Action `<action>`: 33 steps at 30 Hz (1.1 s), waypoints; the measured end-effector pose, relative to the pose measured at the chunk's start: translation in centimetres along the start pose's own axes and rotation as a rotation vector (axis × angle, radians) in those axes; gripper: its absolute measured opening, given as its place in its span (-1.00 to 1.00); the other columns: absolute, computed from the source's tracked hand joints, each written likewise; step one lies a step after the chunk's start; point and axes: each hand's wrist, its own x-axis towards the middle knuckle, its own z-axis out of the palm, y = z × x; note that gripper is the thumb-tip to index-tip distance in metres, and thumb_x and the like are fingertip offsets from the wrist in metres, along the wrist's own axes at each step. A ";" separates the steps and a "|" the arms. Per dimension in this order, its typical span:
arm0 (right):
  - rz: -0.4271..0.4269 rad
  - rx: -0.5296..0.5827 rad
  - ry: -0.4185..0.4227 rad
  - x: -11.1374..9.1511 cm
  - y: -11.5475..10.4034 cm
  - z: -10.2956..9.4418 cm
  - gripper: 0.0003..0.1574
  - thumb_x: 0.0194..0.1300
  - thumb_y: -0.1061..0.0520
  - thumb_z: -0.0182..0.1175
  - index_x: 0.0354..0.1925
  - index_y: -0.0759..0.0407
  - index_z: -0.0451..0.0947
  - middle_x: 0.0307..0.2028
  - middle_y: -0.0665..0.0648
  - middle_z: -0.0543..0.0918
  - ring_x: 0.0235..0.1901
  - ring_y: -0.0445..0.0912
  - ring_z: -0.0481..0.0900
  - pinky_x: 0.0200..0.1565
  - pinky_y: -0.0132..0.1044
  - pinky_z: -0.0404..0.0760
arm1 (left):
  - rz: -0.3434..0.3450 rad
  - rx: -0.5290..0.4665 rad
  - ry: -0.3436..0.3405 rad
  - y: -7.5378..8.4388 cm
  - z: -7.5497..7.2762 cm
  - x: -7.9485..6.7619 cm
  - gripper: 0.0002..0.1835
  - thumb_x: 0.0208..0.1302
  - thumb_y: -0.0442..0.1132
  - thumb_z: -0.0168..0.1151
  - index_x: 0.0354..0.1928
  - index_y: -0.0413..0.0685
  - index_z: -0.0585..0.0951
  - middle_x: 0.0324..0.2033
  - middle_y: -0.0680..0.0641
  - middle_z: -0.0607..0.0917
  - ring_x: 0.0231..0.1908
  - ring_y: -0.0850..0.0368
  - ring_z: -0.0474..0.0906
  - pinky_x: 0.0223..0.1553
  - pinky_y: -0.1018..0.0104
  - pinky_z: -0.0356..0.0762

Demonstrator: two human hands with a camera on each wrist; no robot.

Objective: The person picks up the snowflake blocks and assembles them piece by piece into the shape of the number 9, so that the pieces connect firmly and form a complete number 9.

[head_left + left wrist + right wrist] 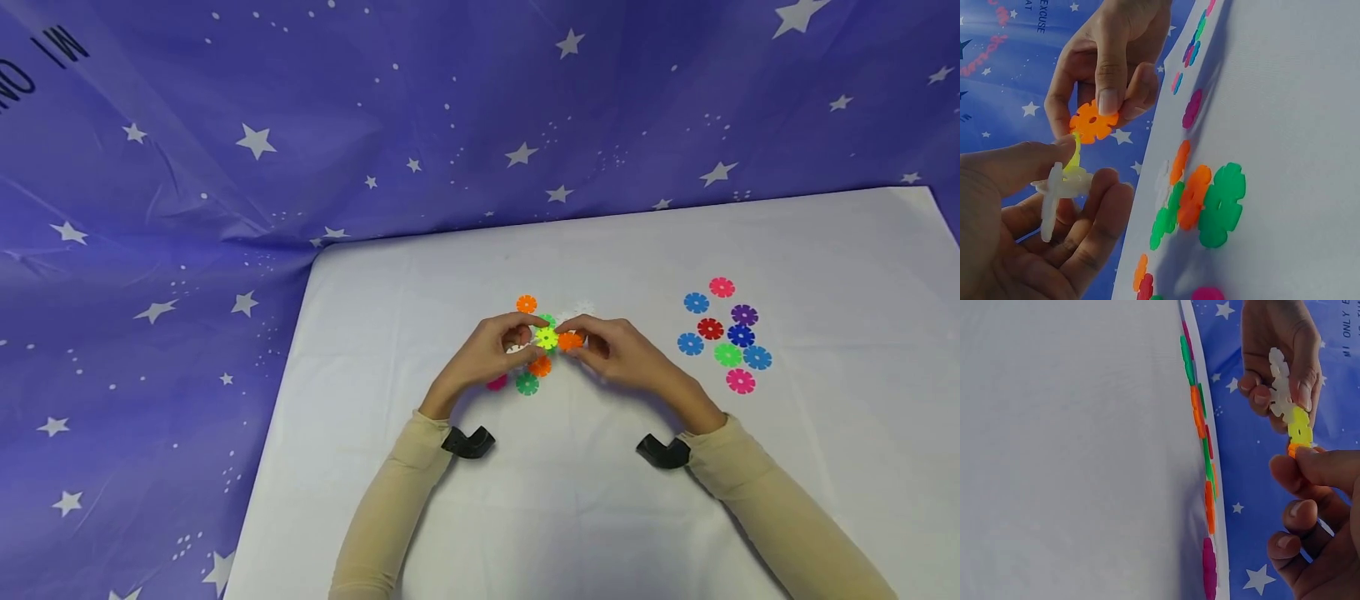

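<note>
Over the table, both hands meet at a small chain of notched plastic discs. My left hand pinches a yellow disc with white discs attached to it, set crosswise to each other. Between thumb and fingers, my right hand holds an orange disc whose edge meets the yellow one. In the right wrist view the white, yellow and orange pieces run in one line. Below the hands lie loose discs, among them a green one and an orange one.
A second group of loose discs lies farther right, including a red one, a purple one and a pink one. White cloth covers the table. Behind it hangs a purple curtain with stars.
</note>
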 end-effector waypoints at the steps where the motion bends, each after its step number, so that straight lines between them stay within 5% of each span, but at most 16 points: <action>1: -0.005 0.003 0.003 0.0 0.0 0.0 -0.58 0.18 0.34 0.36 0.01 0.08 0.60 -0.48 -0.10 0.55 -0.60 -0.23 0.31 -0.52 -0.42 0.36 | -0.001 -0.003 0.003 0.0 0.0 0.0 -0.61 0.21 -0.28 0.39 0.08 -0.20 0.61 -0.37 -0.13 0.50 -0.34 0.02 0.49 -0.22 0.35 0.44; 15: -0.070 -0.057 0.043 0.0 0.0 0.4 -0.50 0.10 0.35 0.41 0.05 0.15 0.64 -0.50 -0.08 0.57 -0.62 -0.30 0.28 -0.56 -0.45 0.36 | 0.033 0.064 0.029 -0.1 -0.2 0.0 -0.65 0.20 -0.23 0.40 0.04 -0.12 0.66 -0.12 -0.05 0.71 -0.25 0.19 0.62 -0.16 0.42 0.59; 33: -0.147 -0.003 0.182 0.0 -0.2 1.1 -0.58 0.01 0.48 0.38 -0.16 0.15 0.65 -0.42 -0.02 0.65 -0.58 -0.27 0.34 -0.52 -0.48 0.36 | 0.076 0.088 0.112 0.6 -0.1 -0.1 -0.66 0.04 -0.27 0.52 -0.09 -0.16 0.74 -0.34 -0.05 0.74 -0.39 0.24 0.61 -0.27 0.43 0.61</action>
